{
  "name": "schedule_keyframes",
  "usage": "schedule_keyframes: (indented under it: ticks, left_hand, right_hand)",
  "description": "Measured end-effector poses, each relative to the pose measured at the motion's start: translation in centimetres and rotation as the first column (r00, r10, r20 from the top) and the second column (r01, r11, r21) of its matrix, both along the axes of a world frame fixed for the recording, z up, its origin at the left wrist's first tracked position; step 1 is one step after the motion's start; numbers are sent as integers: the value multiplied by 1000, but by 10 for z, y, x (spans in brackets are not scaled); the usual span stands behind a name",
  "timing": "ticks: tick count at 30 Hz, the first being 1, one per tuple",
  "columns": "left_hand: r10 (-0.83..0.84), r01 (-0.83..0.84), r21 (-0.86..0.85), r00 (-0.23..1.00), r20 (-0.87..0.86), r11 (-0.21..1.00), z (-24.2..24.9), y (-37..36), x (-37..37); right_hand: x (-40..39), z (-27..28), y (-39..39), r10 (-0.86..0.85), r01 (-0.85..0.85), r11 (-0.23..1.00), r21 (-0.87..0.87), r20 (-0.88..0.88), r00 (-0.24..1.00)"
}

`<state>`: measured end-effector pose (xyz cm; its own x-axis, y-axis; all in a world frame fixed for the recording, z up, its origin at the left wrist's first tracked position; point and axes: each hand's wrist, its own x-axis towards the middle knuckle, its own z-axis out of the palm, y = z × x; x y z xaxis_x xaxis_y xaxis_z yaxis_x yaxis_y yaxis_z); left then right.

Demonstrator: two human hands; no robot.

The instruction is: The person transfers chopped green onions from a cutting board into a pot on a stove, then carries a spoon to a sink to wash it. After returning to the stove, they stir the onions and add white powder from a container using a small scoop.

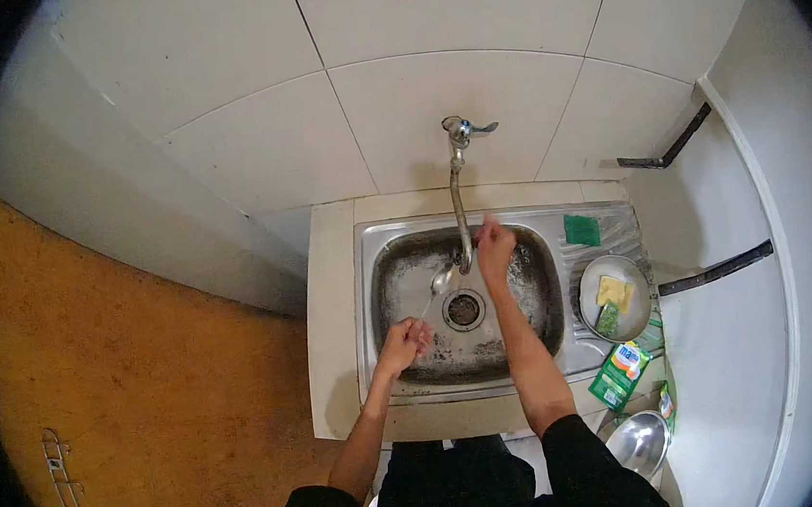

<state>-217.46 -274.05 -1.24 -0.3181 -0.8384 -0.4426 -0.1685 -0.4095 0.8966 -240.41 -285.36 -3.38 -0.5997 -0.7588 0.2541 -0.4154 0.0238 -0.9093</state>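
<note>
L hand (402, 347), nr sink's (366, 300) L edge, grip narrow on spoon (441, 281) handle. Spoon's long axis runs from grip to far edge, slanting R; its bowl is just L of tap (460, 212) end. R hand (494, 248) just R of tap, fingers curled, forearm reaching fwd; can't tell if holding anything.

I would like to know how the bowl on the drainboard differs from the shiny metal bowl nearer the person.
The drainboard bowl looks pale and dull; the shiny metal bowl gives bright reflections. The drainboard bowl holds a yellow sponge or cloth and a green piece; the shiny metal bowl shows nothing inside. Both are round and open-topped.
</note>
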Motion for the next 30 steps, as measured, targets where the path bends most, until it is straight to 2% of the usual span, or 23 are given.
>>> schedule_keyframes:
  ticks: [1,3,5,7,8,10,14,16,17,19,22,26,28,30]
  left_hand:
    - [32,-32,40,999,-4,999,3,-3,-8]
    - [51,-51,-2,997,-53,999,-3,-17,-26]
    - [66,-70,-37,992,-103,997,-14,-34,-46]
    - [59,-65,-130,997,-53,989,-27,-56,-71]
    - [58,-65,-127,997,-60,990,-29,-69,-82]
    - [-12,11,65,1000,24,998,-34,-88,-98]
    - [33,-35,88,999,20,995,-46,-92,-116]
    - [70,-66,41,992,-109,997,-29,-80,-108]
    - [76,-72,43,991,-107,996,-32,-76,-100]
    - [-14,15,18,999,-42,1000,-36,-63,-78]
    - [73,-74,32,997,19,997,-7,-34,-52]
    - [43,-46,97,999,32,994,-27,-22,-17]
    - [140,-146,146,989,48,979,-23,-18,-7]
    - [184,-186,166,982,27,968,-35,-15,3]
  right_hand:
    - [-13,15,-13,-50,49,998,-42,-39,998]
    - [-31,73,-30,-79,75,996,-42,-96,992]
    - [-42,107,-57,-36,-52,928,-368,-229,973]
    - [-52,136,-73,51,-173,933,-317,-359,932]
    - [-57,145,-80,51,-174,933,-314,-366,929]
    - [-60,155,-85,269,-344,937,-59,-504,820]
    - [-47,165,-69,272,-318,948,21,-576,771]
    - [-31,163,-55,166,-199,980,11,-602,781]
    - [-25,163,-54,172,-205,979,14,-600,781]
    - [-12,161,-50,96,-147,988,-35,-608,788]
    - [-7,168,-51,140,-144,989,38,-570,810]
    - [5,173,-51,155,-155,987,53,-610,777]
    - [10,171,-56,78,-97,995,0,-598,798]
    - [11,170,-54,85,-89,996,21,-568,818]
